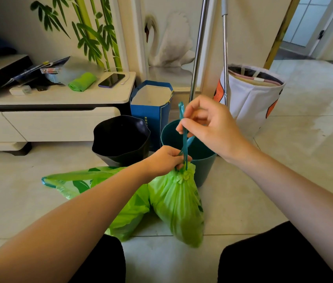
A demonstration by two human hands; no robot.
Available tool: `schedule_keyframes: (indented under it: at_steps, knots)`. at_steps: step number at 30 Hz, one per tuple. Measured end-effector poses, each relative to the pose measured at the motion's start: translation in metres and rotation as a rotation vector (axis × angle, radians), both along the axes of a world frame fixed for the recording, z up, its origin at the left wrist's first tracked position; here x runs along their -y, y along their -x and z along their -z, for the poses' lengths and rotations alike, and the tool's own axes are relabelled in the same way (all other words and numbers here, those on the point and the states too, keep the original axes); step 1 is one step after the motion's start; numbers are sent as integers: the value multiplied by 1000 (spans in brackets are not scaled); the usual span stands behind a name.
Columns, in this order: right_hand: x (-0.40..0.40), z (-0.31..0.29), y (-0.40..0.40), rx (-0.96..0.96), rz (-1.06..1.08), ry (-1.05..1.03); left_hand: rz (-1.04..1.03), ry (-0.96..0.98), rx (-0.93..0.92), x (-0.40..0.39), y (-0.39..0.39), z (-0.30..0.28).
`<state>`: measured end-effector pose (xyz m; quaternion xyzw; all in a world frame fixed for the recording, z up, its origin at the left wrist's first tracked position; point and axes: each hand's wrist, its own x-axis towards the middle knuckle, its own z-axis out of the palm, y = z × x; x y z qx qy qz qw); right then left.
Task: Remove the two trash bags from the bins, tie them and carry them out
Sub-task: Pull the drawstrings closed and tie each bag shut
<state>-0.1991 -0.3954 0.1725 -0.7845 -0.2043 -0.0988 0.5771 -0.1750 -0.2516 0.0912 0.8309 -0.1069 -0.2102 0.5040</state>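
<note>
Two bare forearms reach forward from the bottom edge, over dark-clad knees and a pale tiled floor. Just below the left hand's fingers [166, 160] hangs a green trash bag [179, 203], its mouth gathered shut; that hand pinches the bunched neck at the knot. Beside it on the floor, under the left forearm, lies a second green bag [120, 213], its mouth loose and apparently not yet tied. Above the left fingers, a teal drawstring [184, 137] runs taut up to the right hand [208, 127], whose thumb and fingers pinch it near its upper end. Behind both hands stand two bins without liners: a black bin [120, 137] left of the fingers and a teal bin [169, 135] directly behind them. Farther back are a blue paper bag [151, 111], a white fabric basket [251, 99] and a low white cabinet [59, 117]. To tie well, the person would likely keep the neck pinched low while drawing the string upward, firmly but steadily so the thin plastic does not tear.
</note>
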Motion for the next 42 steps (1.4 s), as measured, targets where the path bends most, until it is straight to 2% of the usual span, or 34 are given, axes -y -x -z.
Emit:
schedule_keyframes:
  at_steps: [5, 13, 19, 23, 26, 30, 33, 36, 38, 40, 42]
  knots:
    - [4, 6, -6, 31, 50, 45, 190, -108, 31, -1, 5, -16]
    - [2, 17, -12, -52, 125, 103, 226, -98, 144, 0, 8, -9]
    - [14, 40, -19, -320, 59, 575, 221, -66, 88, 0, 9, -10]
    - [19, 40, -20, -314, 27, 761, 120, -29, -16, -7, 7, -12]
    - [26, 37, -27, -280, 34, 757, 56, 17, -120, -13, 3, -10]
    - [39, 34, -24, -295, 18, 770, -19, 56, -150, -18, 0, -6]
    - [46, 35, -15, -424, -79, 855, -33, 91, -117, -22, -1, -8]
    - [50, 46, -9, -579, -211, 925, 11, 39, -53, -22, 1, -10]
    - [49, 54, -11, -508, -201, 952, 42, 9, -1, -22, 2, -11]
    - [43, 62, -15, -419, -138, 815, 70, -3, 48, -21, 2, -12]
    - [31, 68, -17, -421, -159, 630, 95, -1, 92, -22, 2, -12]
